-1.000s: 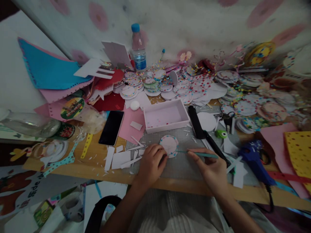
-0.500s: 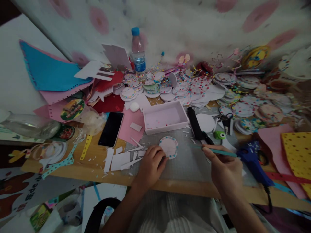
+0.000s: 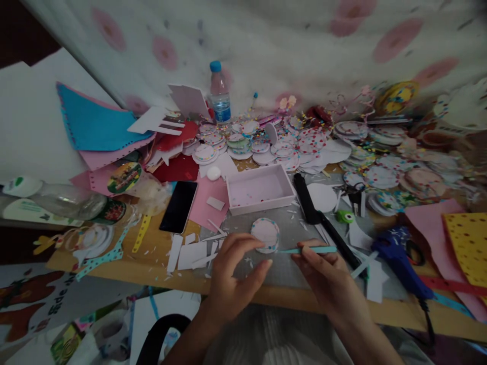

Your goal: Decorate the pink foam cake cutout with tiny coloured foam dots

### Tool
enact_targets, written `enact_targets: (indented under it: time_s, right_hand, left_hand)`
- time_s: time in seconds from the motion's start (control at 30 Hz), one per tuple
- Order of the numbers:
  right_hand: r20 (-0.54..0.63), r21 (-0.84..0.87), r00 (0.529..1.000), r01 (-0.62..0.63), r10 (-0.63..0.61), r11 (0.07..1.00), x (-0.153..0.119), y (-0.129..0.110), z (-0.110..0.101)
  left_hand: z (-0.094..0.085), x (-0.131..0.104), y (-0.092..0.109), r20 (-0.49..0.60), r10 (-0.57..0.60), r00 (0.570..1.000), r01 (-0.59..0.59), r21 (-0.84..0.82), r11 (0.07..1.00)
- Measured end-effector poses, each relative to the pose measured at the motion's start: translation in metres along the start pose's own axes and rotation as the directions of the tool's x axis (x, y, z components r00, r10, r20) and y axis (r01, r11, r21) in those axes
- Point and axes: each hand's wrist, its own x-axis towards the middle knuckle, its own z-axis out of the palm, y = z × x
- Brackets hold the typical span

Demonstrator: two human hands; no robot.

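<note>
A white paper disc (image 3: 265, 234) with small blue and red dots round its rim lies on the grey mat. My left hand (image 3: 238, 274) is at its lower left, thumb and fingers spread apart. The index fingertip reaches the disc's edge; whether it presses on it I cannot tell. Between the thumb and fingers of my right hand (image 3: 327, 276) is a thin teal stick-like tool (image 3: 323, 249). Its narrow tip points left, close to the disc's lower right edge. The tool's exact kind is unclear.
Behind the disc stands a shallow white box (image 3: 261, 190). A black phone (image 3: 178, 207) and paper scraps lie left. To the right are a long black tool (image 3: 306, 197), a green tape dispenser (image 3: 345, 216) and a blue glue gun (image 3: 403, 258). Stacked decorated discs and a water bottle (image 3: 219, 96) fill the back.
My right hand has brought the teal tool left, toward the disc. My left hand has moved slightly down, its thumb and fingers spreading. The camera view has shifted a little.
</note>
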Motion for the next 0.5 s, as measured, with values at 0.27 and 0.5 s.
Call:
enact_targets:
  time_s: [0.27,0.5]
  right_hand:
    - [-0.006,0.037,1.0,-0.018,0.018,0.999,-0.009,0.003,0.009]
    - [-0.113,0.034,0.993,-0.021,0.024,0.999,-0.009,0.009,-0.006]
  left_hand:
    - [0.001,0.002,0.007,-0.023,-0.034,0.999,0.032,-0.098,0.995]
    - [-0.011,-0.01,-0.004,-0.042,-0.128,0.991,0.122,-0.124,0.985]
